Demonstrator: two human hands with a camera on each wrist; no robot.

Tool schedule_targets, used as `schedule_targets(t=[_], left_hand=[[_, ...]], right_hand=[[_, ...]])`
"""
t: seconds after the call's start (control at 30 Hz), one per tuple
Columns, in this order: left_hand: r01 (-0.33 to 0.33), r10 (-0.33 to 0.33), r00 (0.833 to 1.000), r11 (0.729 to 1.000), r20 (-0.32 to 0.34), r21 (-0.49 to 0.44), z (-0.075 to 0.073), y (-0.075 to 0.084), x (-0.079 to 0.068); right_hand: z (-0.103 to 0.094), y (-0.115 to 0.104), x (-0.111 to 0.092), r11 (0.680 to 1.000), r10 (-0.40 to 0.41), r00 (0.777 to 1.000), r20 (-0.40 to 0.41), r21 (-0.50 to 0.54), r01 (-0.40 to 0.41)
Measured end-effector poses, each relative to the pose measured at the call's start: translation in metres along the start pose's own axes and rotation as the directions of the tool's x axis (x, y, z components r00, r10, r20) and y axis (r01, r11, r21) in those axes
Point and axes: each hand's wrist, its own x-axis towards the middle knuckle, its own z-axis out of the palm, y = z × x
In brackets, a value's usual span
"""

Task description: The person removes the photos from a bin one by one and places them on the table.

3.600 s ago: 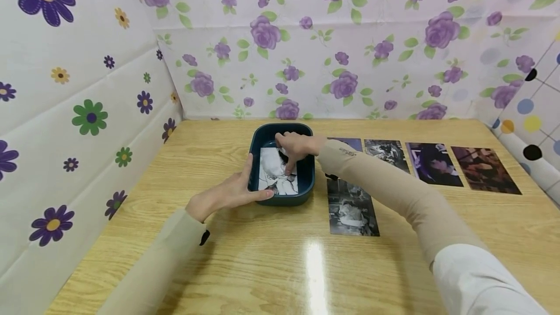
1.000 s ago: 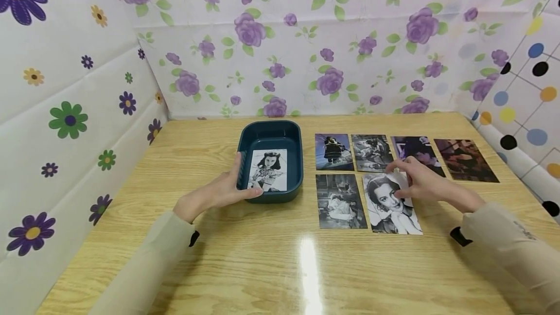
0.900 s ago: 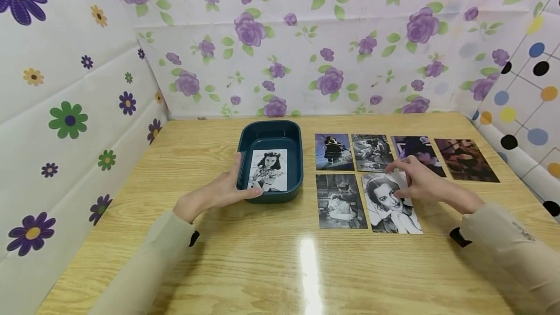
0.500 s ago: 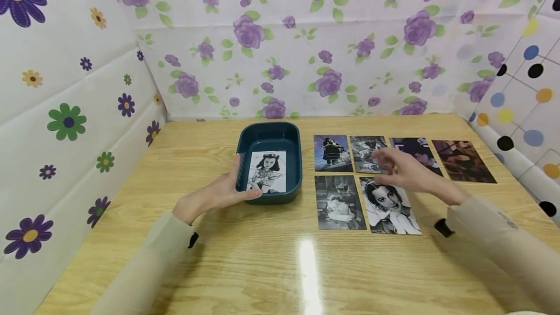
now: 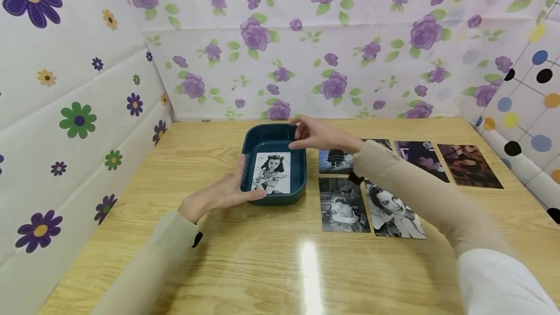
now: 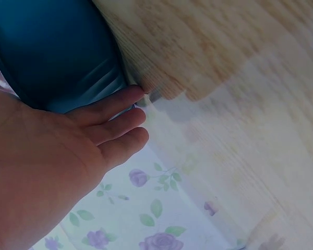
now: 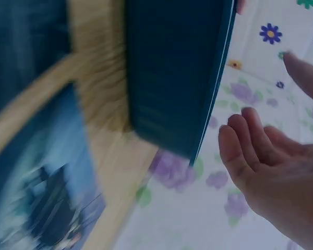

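A dark teal rectangular box (image 5: 303,183) stands at the middle of the table, with a black-and-white photo (image 5: 272,173) of a dark-haired figure inside. My left hand (image 5: 218,197) rests at its near left corner, thumb on the front rim and straight fingers along the left wall. Above the box's back right part hovers my right hand (image 5: 318,134), holding nothing, its fingers loosely bent and thumb apart. In the right wrist view, the right hand (image 7: 271,161) shows beside the box wall (image 7: 172,78). Nearby, a black-and-white portrait (image 5: 395,212) lies beside a grey photo (image 5: 344,205).
Behind those two, a back row holds a blue-purple photo (image 5: 334,161), a mostly hidden one, a dark purple photo (image 5: 421,160) and a reddish-brown photo (image 5: 470,165). Flowered cloth (image 5: 262,72) hangs behind the wooden table (image 5: 253,261). My right sleeve (image 5: 420,198) covers part of the photos.
The portrait went from the box to the front row. My right hand has let go of it and moved left, back over the box. My left hand has stayed at the corner.
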Motion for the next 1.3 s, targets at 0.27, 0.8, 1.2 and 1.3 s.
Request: schedule_targets(t=[0.27,0.8,1.2,1.3], left_hand=[[-0.001,0.001,1.0,1.0,0.012,0.002,0.0,-0.001,0.0],[0.022,-0.022,1.0,1.0,0.014,0.003,0.0,-0.003,-0.001],[0.016,-0.016,1.0,1.0,0.007,-0.003,0.0,-0.003,-0.002],[0.021,-0.021,1.0,1.0,0.01,0.004,0.0,-0.003,-0.003]], right_hand=[[0.026,-0.01,0.062,0.944,0.1,0.948,0.303,-0.33,0.006],[0.047,-0.002,0.089,0.755,0.324,0.881,0.346,-0.656,-0.02],[0.052,0.004,0.093,0.736,0.325,0.888,0.327,-0.677,-0.02],[0.052,0.003,0.094,0.735,0.345,0.88,0.325,-0.678,-0.038]])
